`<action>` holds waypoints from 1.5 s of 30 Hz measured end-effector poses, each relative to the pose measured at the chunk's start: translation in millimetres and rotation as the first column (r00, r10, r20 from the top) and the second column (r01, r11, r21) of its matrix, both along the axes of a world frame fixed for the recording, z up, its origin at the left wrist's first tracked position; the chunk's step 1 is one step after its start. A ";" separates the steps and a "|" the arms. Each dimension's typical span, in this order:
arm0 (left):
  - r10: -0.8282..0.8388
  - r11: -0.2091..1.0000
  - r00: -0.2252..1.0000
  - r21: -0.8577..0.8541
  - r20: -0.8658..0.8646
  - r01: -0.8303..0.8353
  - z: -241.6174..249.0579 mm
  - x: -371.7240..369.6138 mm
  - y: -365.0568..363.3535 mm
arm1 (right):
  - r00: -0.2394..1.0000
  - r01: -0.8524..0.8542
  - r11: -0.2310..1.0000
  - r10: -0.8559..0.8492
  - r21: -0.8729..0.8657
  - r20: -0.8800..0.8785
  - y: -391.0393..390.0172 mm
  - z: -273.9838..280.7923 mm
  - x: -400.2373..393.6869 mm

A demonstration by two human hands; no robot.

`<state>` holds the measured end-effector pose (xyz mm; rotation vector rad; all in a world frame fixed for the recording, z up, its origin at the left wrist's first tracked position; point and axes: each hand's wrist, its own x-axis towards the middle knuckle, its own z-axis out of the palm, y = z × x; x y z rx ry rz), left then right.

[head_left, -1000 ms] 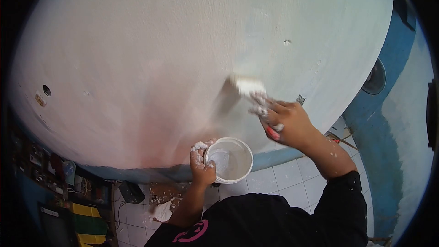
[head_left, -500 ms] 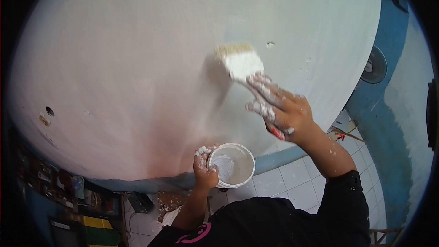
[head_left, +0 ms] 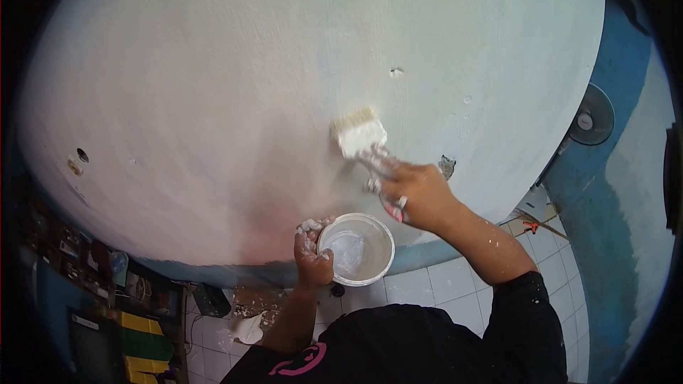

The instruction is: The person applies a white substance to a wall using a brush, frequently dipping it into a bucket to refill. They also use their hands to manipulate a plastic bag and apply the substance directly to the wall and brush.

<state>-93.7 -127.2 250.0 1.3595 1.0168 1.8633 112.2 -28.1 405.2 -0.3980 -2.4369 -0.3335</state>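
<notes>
My right hand (head_left: 409, 188), spotted with white paint, is closed round the handle of a wide paintbrush (head_left: 361, 136). White paint covers the brush's ferrule area, and its pale bristles lie at the wall (head_left: 235, 85). A red bit of the handle shows under my palm. Lower down, my left hand (head_left: 313, 252) grips the rim of a white bucket (head_left: 390, 259), thumb inside the edge. Some whitish paint (head_left: 348, 250) sits in the bottom of the bucket. The wall carries pale paint with a blue strip along its foot.
A grey fan (head_left: 592, 115) stands at the right by a blue wall (head_left: 580, 185). The wall before me has a chipped patch (head_left: 447, 166) and a hole (head_left: 82, 155). Shelves with clutter (head_left: 78, 249) are at lower left, and white tiles (head_left: 452, 281) cover the floor.
My right hand and the paintbrush have moved down and left along the wall, uncovering the chipped patch. The bucket stays in my left hand, slightly higher in view.
</notes>
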 end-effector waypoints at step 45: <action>-0.197 0.921 0.855 -0.208 0.479 0.329 10.3 -112.0 -80.4 | 0.096 -0.995 -0.075 -0.739 -0.060 -0.667 -57.7 -124.5 -139.1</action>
